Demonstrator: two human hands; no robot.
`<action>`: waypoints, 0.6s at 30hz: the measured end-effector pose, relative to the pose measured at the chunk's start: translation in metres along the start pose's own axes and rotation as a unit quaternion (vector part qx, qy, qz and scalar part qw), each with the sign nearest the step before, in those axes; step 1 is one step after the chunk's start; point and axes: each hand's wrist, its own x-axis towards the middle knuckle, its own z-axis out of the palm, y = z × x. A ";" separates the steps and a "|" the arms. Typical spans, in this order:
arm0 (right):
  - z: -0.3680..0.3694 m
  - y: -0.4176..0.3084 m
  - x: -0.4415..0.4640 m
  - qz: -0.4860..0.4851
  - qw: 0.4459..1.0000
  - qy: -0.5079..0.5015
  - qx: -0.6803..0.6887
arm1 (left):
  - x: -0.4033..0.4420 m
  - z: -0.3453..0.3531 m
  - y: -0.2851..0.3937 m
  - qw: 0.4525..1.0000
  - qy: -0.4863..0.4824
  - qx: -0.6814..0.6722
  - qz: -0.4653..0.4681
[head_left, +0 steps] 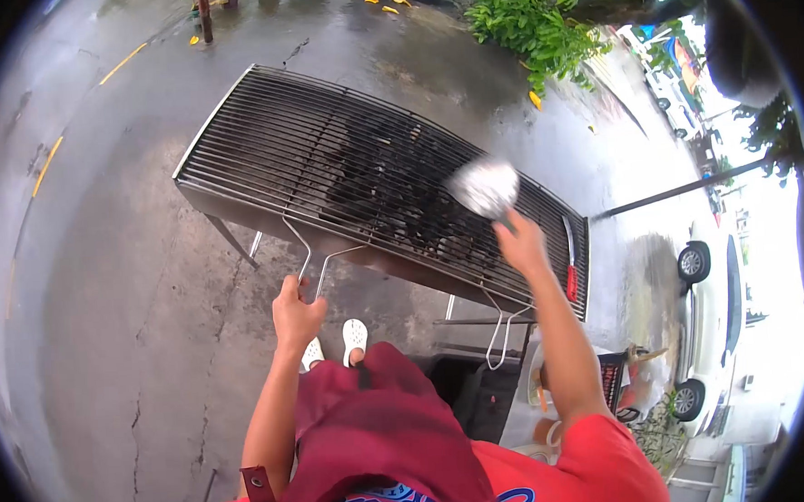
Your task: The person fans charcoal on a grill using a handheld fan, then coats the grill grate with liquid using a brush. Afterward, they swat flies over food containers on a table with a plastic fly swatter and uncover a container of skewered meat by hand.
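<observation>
A long metal charcoal grill (263, 199) stands in front of me, with a wire grate (241, 123) across its top. Dark charcoal (398, 174) shows through the bars around the middle. At the near side, my left hand (296, 313) is closed around the grate's bent wire handle (304, 247). My right hand (522, 243) grips the dark handle of a round, silvery, paddle-like fan (485, 187), which is smeared by motion above the right half of the grate. A long metal utensil with a red handle (572, 281) lies at the grate's right end.
A second wire handle (496, 337) sticks out at the grill's near right. Below it are a dark bin (473, 397) and a black crate (613, 376). Leafy branches (536, 26) hang beyond the grill. A white car (710, 317) is parked at right on wet pavement.
</observation>
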 end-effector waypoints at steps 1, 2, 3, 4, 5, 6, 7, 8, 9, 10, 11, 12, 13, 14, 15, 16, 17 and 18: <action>-0.025 0.030 -0.025 0.160 0.979 -0.095 0.082 | 0.000 0.002 0.000 1.000 0.009 -0.009 0.009; -0.052 0.047 -0.045 0.284 0.942 -0.108 0.139 | 0.000 0.005 0.000 1.000 0.017 -0.017 0.019; -0.078 0.074 -0.058 0.304 0.927 -0.103 0.196 | 0.000 0.004 0.002 1.000 0.017 -0.018 0.017; -0.097 0.081 -0.060 0.322 0.907 -0.098 0.254 | -0.001 0.004 0.003 0.999 0.018 -0.025 0.011; -0.104 0.088 -0.057 0.321 0.909 -0.105 0.244 | -0.002 0.004 0.004 0.999 0.018 -0.030 0.007; -0.111 0.096 -0.053 0.321 0.911 -0.109 0.236 | -0.001 0.005 0.005 0.999 0.018 -0.032 0.007; -0.115 0.098 -0.049 0.323 0.911 -0.112 0.231 | -0.001 0.006 0.004 0.999 0.025 -0.024 0.012; -0.109 0.098 -0.042 0.301 0.929 -0.117 0.182 | 0.000 0.007 0.004 0.999 0.027 -0.026 0.014; -0.096 0.096 -0.031 0.278 0.943 -0.125 0.131 | -0.001 0.008 0.004 0.999 0.029 -0.029 0.014; -0.082 0.086 -0.018 0.148 0.983 -0.101 0.046 | -0.001 0.009 0.004 0.999 0.032 -0.031 0.013; -0.062 0.069 -0.006 0.021 0.996 -0.075 -0.038 | 0.000 0.012 0.001 0.998 0.038 -0.034 0.021; -0.059 0.020 0.008 0.013 0.996 -0.078 -0.041 | -0.002 0.013 0.000 0.999 0.035 -0.025 0.022; -0.069 -0.020 0.025 0.024 0.988 -0.133 -0.069 | -0.001 0.013 -0.001 0.999 0.035 -0.016 0.025; -0.070 -0.029 0.033 -0.004 0.993 -0.108 -0.055 | 0.002 0.012 -0.003 0.999 0.036 -0.008 0.028; -0.071 -0.031 0.032 0.002 0.990 -0.133 -0.047 | 0.003 0.011 -0.007 1.000 0.015 0.001 0.019; -0.075 -0.028 0.030 0.004 0.987 -0.155 -0.042 | -0.004 0.015 -0.005 1.000 0.009 -0.004 0.018; -0.082 -0.011 0.022 -0.004 0.989 -0.135 -0.054 | -0.004 0.013 -0.001 1.000 0.011 -0.010 0.022; -0.092 0.017 0.013 -0.018 0.991 -0.113 -0.065 | -0.001 0.010 0.001 0.999 0.019 -0.016 0.025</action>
